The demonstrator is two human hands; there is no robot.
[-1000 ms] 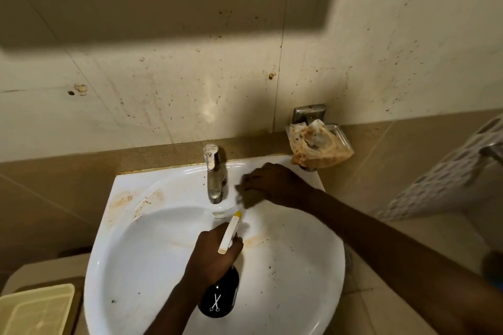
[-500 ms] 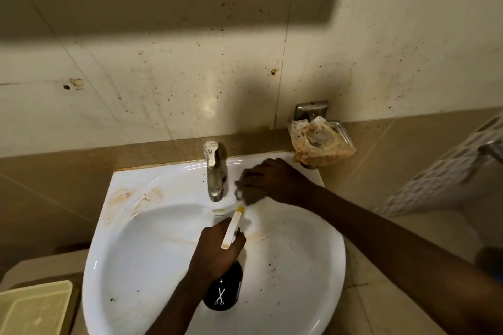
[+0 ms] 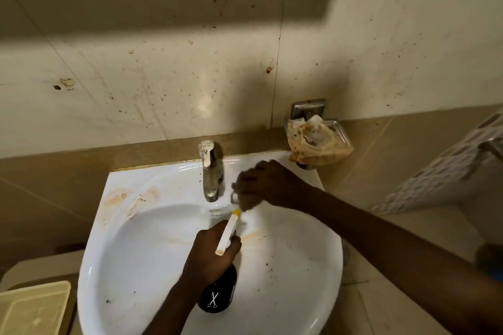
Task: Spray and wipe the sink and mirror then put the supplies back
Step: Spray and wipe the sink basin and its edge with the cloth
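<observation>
Fingers of the left hand [image 3: 209, 253] curl round the neck of the spray bottle [image 3: 217, 291], a dark, rigid bottle with a white trigger head and yellow nozzle [image 3: 236, 211], held over the bowl of the sink [image 3: 130, 266] and aimed toward the tap [image 3: 210, 171]. The bottle probably handles as a stiff, moderately light object, smooth and likely slippery when wet; the neck below the trigger is the natural hold. Fingers of the right hand [image 3: 268, 185] are bunched over a small dark cloth [image 3: 239, 198], pressing it on the sink's rim just right of the tap; the cloth looks soft and limp, best gripped as a wad. Brown stains mark the rim at left and the bowl. A crumpled rag [image 3: 318, 141] sits in the wall dish; a cream tray [image 3: 32, 310] lies lower left.
</observation>
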